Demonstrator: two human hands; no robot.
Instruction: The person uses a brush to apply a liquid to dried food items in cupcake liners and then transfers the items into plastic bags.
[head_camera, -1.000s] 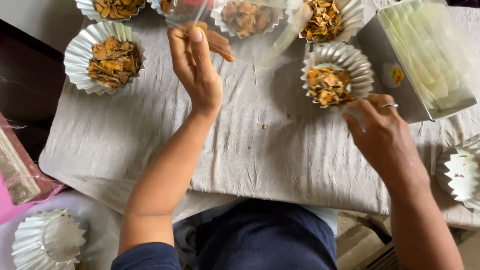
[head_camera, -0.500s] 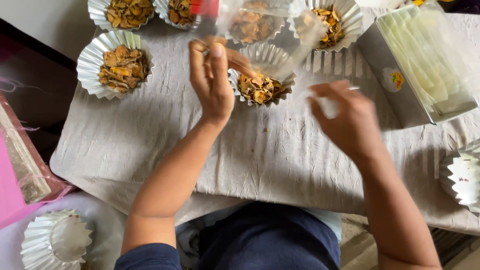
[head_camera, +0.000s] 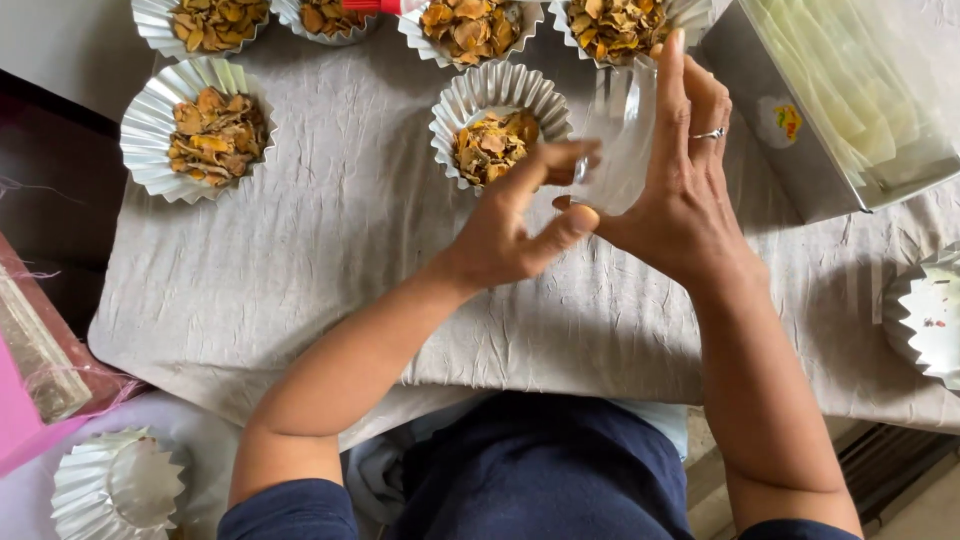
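A clear plastic bag (head_camera: 615, 140) is held upright between both hands above the grey cloth (head_camera: 330, 260). My left hand (head_camera: 520, 225) pinches its lower edge with thumb and fingers. My right hand (head_camera: 685, 195), with a ring on one finger, backs the bag from the right with fingers stretched up. Just behind my left hand stands a pleated foil cup (head_camera: 497, 120) filled with dried orange-brown chips, apart from the bag.
Several more filled foil cups (head_camera: 195, 125) line the left and far edge. A metal box of clear bags (head_camera: 840, 110) sits at the far right. Empty foil cups lie at the right edge (head_camera: 925, 315) and lower left (head_camera: 115, 485). A pink package (head_camera: 25, 420) is at left.
The filled foil cup went from the right side to the centre of the cloth. Both hands drew together and took hold of the clear bag.
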